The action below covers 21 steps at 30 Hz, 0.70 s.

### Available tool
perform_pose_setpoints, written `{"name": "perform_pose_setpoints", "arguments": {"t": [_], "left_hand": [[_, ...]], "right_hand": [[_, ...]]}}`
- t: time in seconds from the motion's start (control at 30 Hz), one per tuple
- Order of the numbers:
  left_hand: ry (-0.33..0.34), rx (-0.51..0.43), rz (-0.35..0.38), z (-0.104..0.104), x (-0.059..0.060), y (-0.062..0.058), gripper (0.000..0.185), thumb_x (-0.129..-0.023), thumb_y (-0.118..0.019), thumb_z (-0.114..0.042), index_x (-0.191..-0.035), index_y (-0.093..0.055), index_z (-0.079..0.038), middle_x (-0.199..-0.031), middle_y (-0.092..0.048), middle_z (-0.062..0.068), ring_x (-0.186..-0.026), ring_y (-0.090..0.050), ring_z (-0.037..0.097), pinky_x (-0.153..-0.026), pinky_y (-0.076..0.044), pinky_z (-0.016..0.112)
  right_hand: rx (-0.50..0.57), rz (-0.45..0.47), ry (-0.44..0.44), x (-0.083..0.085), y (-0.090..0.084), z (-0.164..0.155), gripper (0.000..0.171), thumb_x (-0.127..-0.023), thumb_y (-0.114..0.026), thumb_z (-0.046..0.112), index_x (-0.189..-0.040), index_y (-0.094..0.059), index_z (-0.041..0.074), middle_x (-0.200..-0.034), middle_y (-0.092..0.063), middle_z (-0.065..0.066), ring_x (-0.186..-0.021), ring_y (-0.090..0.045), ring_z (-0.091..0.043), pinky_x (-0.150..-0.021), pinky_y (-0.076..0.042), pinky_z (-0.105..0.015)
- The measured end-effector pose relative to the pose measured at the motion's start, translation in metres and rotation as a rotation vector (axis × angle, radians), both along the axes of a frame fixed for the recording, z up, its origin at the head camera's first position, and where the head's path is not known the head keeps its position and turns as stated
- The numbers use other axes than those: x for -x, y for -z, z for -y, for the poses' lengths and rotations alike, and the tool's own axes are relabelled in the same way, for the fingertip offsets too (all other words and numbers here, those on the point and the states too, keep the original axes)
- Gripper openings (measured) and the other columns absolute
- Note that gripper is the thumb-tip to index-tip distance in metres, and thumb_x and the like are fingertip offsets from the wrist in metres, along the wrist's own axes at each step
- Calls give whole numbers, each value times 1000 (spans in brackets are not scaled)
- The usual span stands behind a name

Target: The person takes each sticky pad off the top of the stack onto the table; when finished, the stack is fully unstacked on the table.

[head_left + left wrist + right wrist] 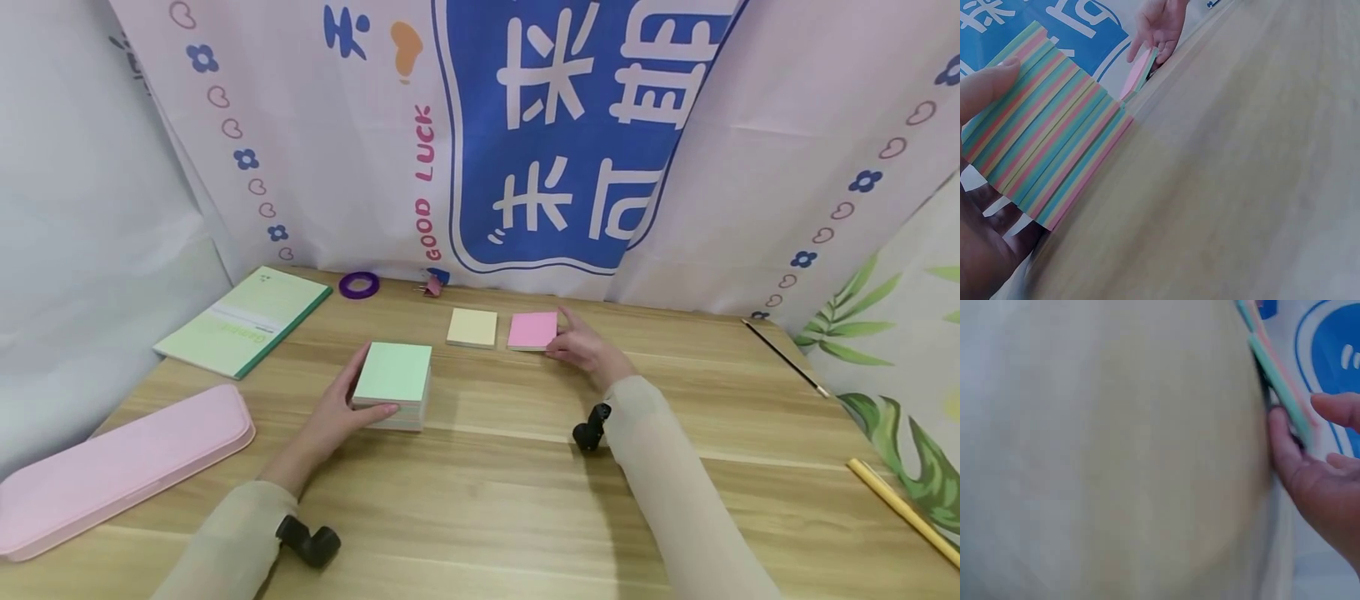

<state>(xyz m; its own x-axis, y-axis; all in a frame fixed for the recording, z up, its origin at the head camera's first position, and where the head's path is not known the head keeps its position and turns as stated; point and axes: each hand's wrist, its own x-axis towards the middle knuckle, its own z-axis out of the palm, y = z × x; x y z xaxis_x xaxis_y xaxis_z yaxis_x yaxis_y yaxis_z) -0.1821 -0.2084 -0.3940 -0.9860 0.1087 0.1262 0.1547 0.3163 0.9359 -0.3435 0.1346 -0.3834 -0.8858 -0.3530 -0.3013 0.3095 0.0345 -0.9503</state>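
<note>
Left hand: the left hand (337,414) is curled round the near-left corner of the thick paper block (393,395), thumb along the near edge and fingers at the left side — the block is gripped, though it is seen resting on the table (525,492).
Thick block: a green sheet is shown on top; in the left wrist view its side (1047,140) is striped in green, pink, yellow and blue layers. It is placed left of centre, nearer the person than the 2 thin pads.
Right hand: the right hand (583,343) is laid against the right edge of the pink pad (532,330), fingers bent at that edge. In the right wrist view the pad edge (1279,369) appears pinched between a thumb and fingers, but that picture is blurred, so a full grip cannot be confirmed.
Pink pad: lying flat in the head view, just beside the yellow pad (472,327), the 2 set apart by a narrow gap.
Left side of table: a green notebook (243,319) and a pink case (120,467) are laid there.
Back edge: a purple tape ring (358,284) and a small clip (432,286) are placed near the printed cloth backdrop (555,133).
Right edge: a thin dark stick (785,357) and a yellow rod (903,510) are seen — well apart from the pads.
</note>
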Motion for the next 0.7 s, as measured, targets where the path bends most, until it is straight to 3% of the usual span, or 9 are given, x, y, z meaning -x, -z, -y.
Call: {"name": "perform_pose_setpoints", "arguments": {"t": [0.2, 0.37, 0.53, 0.7], "left_hand": [[-15, 16, -15, 2, 0, 1, 92, -71, -71, -22, -139, -10, -27, -141, -13, 12, -126, -13, 28, -99, -12, 47], [-18, 42, 5, 2, -1, -1, 92, -71, -71, -25, -139, -9, -28, -142, -12, 11, -126, -12, 28, -99, -11, 48], [-17, 35, -1, 1, -1, -1, 92, -71, -71, -23, -139, -9, -28, -142, -12, 11, -126, -12, 28, -99, -11, 48], [-4, 21, -13, 0, 1, 1, 93, -71, -72, -22, -139, -9, -27, -141, -13, 12, -125, -14, 29, -99, -12, 48]], "right_hand": [[-136, -94, -25, -4, -11, -10, 74, -83, -52, -2, -139, -5, 9, -134, -24, -23, -116, -35, -33, -95, -28, -41], [-104, -219, -54, -23, -26, 1, 67, -83, -54, 2, -136, -15, 2, -132, -27, -24, -114, -35, -35, -96, -26, -44], [-76, -387, -261, -53, -37, 46, 63, -80, -58, 3, -134, -26, 4, -127, -36, -25, -111, -39, -36, -91, -34, -39], [-157, -440, -425, -91, -42, 97, 81, -74, -68, 11, -137, -18, 15, -132, -32, -18, -114, -36, -34, -86, -39, -35]]}}
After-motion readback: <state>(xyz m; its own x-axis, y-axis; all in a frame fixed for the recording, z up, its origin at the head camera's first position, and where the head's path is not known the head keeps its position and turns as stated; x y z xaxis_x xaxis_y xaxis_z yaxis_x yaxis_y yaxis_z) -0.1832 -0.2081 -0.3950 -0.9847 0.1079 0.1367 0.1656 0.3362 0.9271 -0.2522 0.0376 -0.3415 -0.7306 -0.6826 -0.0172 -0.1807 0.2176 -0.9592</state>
